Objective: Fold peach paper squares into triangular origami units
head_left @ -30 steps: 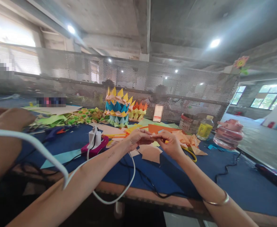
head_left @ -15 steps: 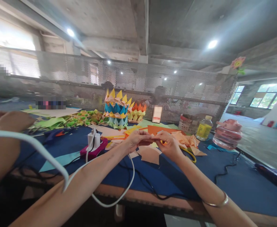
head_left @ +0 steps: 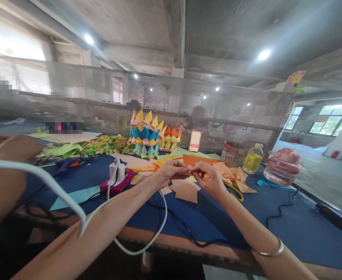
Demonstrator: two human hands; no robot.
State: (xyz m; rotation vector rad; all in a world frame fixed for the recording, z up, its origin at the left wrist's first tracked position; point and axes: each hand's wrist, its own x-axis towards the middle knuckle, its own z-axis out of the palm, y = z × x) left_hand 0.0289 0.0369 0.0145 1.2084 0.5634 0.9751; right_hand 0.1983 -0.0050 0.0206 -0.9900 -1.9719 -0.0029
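Observation:
My left hand and my right hand meet over the middle of the table. Both have fingertips pinched on a small peach paper piece, mostly covered by the fingers, so its folds cannot be made out. Under and behind the hands lie peach paper sheets, an orange sheet and crumpled peach paper. Beyond my left hand stand zigzag folded-paper rings in yellow, blue and pale green, with an orange and yellow one beside them.
A white cable loops by my left forearm from a magenta power strip. Another person's arm reaches in at left. At right stand a yellow-labelled bottle, a pink jug and a basket. A mesh panel runs behind.
The view has shifted very slightly. Both hands stay together in the same pinch, with hardly any visible movement.

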